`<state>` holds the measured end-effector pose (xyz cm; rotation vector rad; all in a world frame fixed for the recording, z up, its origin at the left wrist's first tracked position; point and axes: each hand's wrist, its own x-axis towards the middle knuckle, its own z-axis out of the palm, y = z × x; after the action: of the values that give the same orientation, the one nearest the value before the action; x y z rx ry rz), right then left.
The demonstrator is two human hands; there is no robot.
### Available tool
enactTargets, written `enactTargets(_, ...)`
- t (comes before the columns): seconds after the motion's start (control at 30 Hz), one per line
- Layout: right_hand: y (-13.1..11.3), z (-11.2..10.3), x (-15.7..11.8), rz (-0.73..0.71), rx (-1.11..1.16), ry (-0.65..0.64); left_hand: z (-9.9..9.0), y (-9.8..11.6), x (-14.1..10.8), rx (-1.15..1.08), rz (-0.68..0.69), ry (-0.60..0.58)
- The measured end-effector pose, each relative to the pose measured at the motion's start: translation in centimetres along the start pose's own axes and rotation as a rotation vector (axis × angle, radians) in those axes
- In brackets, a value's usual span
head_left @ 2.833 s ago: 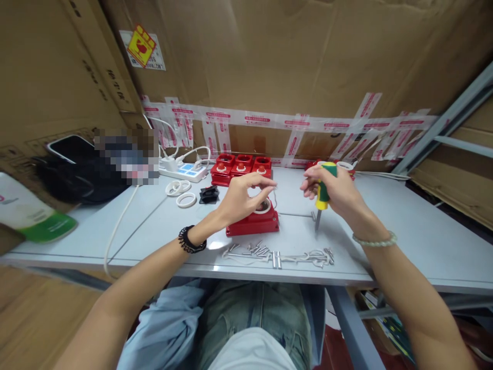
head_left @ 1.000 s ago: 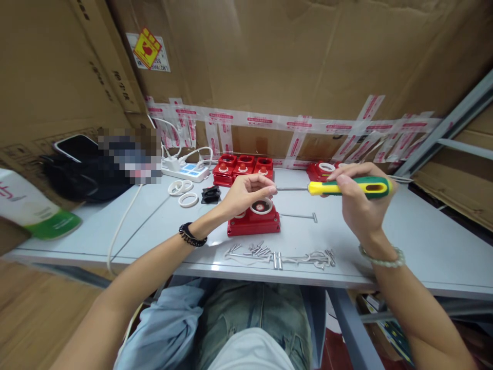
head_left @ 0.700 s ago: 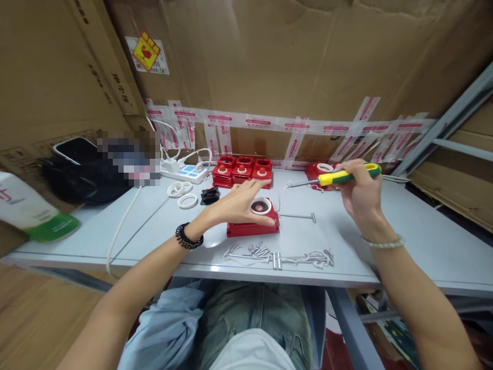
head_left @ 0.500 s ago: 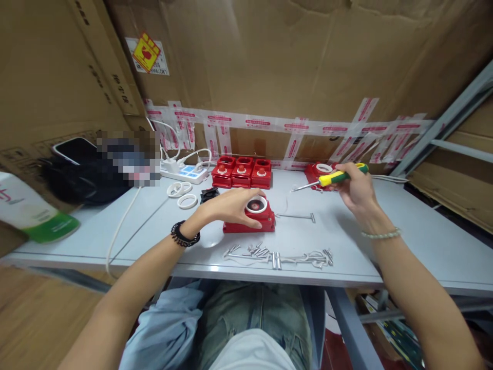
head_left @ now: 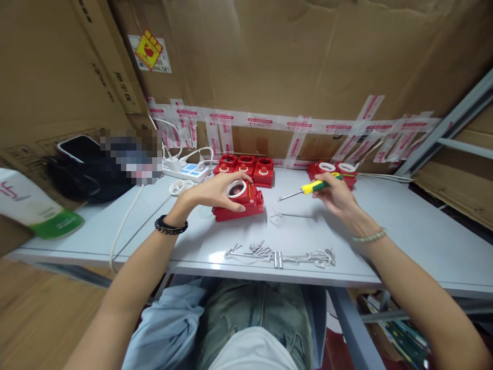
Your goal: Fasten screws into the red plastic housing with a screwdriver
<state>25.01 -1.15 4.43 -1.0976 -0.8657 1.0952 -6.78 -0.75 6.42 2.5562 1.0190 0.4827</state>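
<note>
My left hand (head_left: 217, 191) grips a red box (head_left: 250, 204) with a white ring (head_left: 236, 189) round its dark opening; the box is slightly tilted over the tabletop. To the right, my right hand (head_left: 337, 192) holds a yellow and green screwdriver (head_left: 313, 186) by its handle, its metal tip pointing left toward the box without touching it. A thin metal T-shaped rod (head_left: 297, 215) with a white string lies between the hands. Nearer the front edge are several small screws (head_left: 260, 250), two short metal cylinders (head_left: 278, 260) and more rods with strings.
Several red boxes (head_left: 264, 172) stand in a row at the back, and others with white rings (head_left: 348, 177) at the back right. Loose white rings (head_left: 180, 187), a power strip (head_left: 188, 171), a white cable, a green-white tube (head_left: 50, 213) and a phone (head_left: 79, 149) are on the left.
My left hand has turned the red box and shifted it left and back. My right hand has brought the screwdriver left, uncovering a second white ring behind it.
</note>
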Motion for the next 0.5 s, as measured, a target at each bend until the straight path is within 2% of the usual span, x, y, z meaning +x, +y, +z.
enactTargets(0.17, 1.5, 0.8, -0.7, 0.047, 0.005, -0.057, 0.2, 0.0, 0.2, -0.009, -0.007, -0.006)
enactTargets(0.5, 1.5, 1.4, -1.4, 0.047, 0.001, -0.055, 0.1, 0.1, 0.1, -0.019, -0.006, 0.0)
